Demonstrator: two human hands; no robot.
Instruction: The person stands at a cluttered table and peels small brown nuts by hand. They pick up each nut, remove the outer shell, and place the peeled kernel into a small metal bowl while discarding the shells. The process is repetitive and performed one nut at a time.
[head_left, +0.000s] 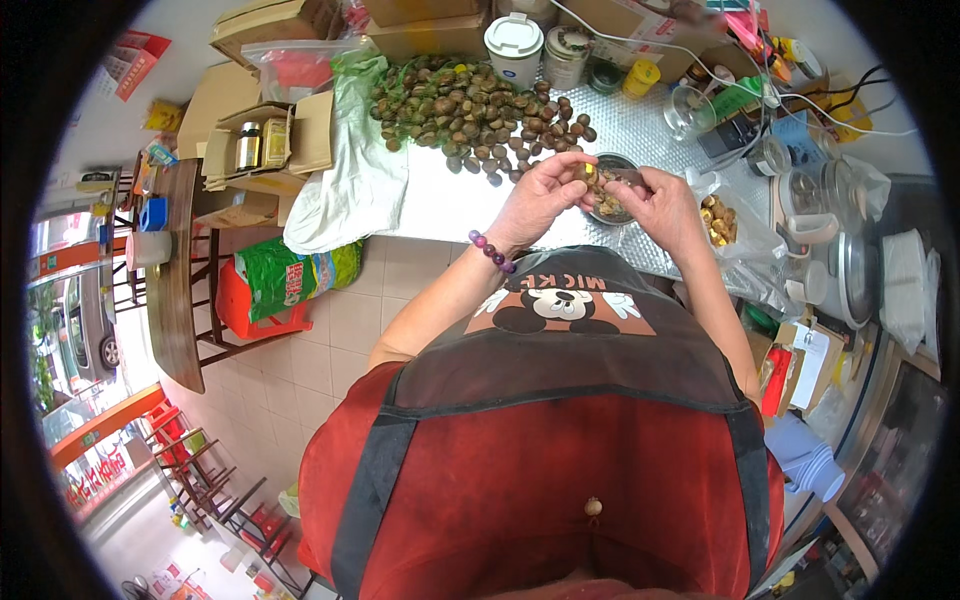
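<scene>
My left hand (546, 193), with a beaded bracelet at the wrist, pinches a chestnut (591, 174) with a bright yellow patch between thumb and fingers. Close by on the right, my right hand (660, 208) has a thin, flat, brownish piece (627, 177) between thumb and index finger; whether it is a blade or shell I cannot tell. Both hands are above a round metal bowl (616, 222) that contains brown shell scraps (606, 202). Loose brown chestnuts (555, 127) lie beyond my left hand, beside a larger heap in green netting (450, 101).
Right of my right hand, a clear plastic bag (742, 244) holds peeled yellow chestnuts (718, 221). A lidded white cup (514, 49), jars (566, 56) and a white cable (697, 56) are at the back. Left stand an open carton (251, 146) and white cloth (349, 202).
</scene>
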